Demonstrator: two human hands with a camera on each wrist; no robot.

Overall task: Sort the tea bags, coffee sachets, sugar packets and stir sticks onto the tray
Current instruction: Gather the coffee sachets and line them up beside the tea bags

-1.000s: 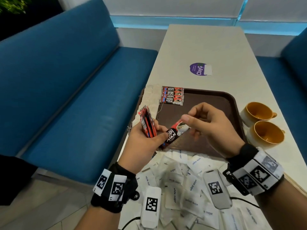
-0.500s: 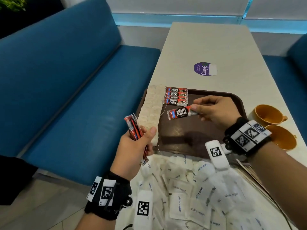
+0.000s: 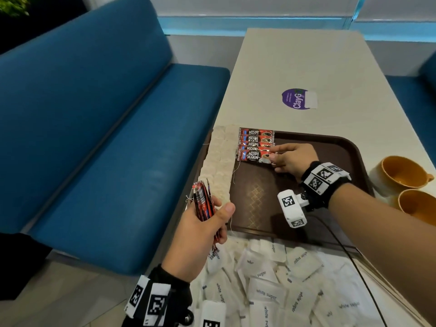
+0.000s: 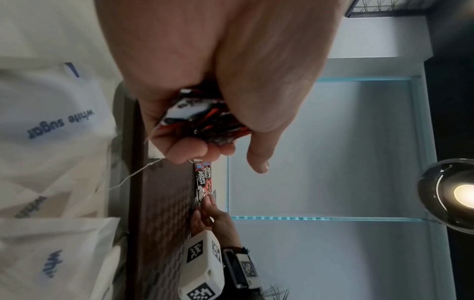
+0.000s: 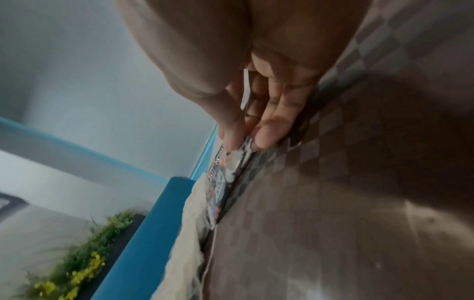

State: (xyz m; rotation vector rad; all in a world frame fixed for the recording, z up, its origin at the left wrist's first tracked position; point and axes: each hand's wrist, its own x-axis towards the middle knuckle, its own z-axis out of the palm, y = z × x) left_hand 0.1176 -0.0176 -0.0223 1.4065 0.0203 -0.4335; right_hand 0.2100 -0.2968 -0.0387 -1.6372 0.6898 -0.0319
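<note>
A brown tray (image 3: 339, 147) lies on the table. Down its left side runs a column of pale tea bags (image 3: 218, 161). Beside them sits a row of red coffee sachets (image 3: 256, 138). My right hand (image 3: 273, 158) pinches the right end of one more coffee sachet (image 3: 252, 156), which lies at the near end of that row. In the right wrist view its thumb and fingertips (image 5: 266, 134) hold this sachet (image 5: 218, 186) low over the tray. My left hand (image 3: 212, 215) grips a bunch of coffee sachets (image 3: 203, 201) upright near the tray's front left corner, seen also as the bunch (image 4: 202, 119) in the left wrist view.
White sugar packets (image 3: 266, 291) lie heaped on the table in front of the tray. Two orange cups (image 3: 398, 171) stand to the tray's right. A purple sticker (image 3: 296, 99) marks the far tabletop. A blue bench (image 3: 106, 138) runs along the left.
My right hand carried one sachet from my left hand across the tray and has set it down at the near end of the sachet row. The left hand lowered slightly with its bunch.
</note>
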